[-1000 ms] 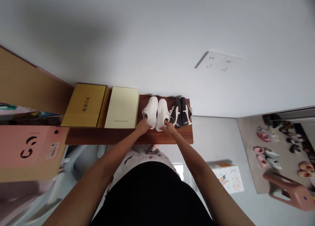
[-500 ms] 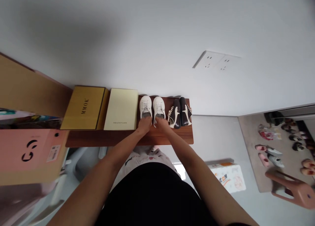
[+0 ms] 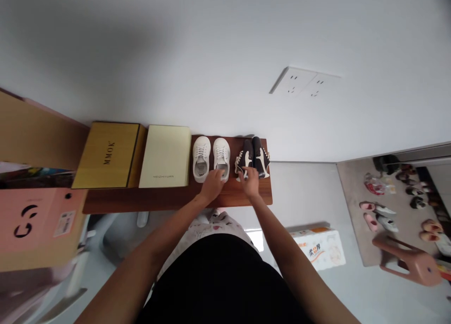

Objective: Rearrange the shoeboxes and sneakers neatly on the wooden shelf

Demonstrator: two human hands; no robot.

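A pair of white sneakers [image 3: 210,157] stands upright on a dark wooden shelf [image 3: 169,198], toes to the wall. Right of them lies a pair of dark brown and cream shoes [image 3: 253,157], tipped on their sides. My left hand [image 3: 212,185] rests at the heel of the right white sneaker, fingers spread over it. My right hand [image 3: 250,182] touches the heel of the left dark shoe, fingers partly curled against it.
A cream shoebox [image 3: 165,156] and a yellow shoebox marked MMOK [image 3: 111,155] sit left of the sneakers. A pink carton [image 3: 38,223] is at the left. On the floor are a white box [image 3: 317,248], a pink stool [image 3: 408,263] and several shoes on a mat [image 3: 387,211].
The white sneakers went from lying on their sides to standing upright. My right hand left them and moved right to the dark shoes; my left hand shifted to the right sneaker's heel.
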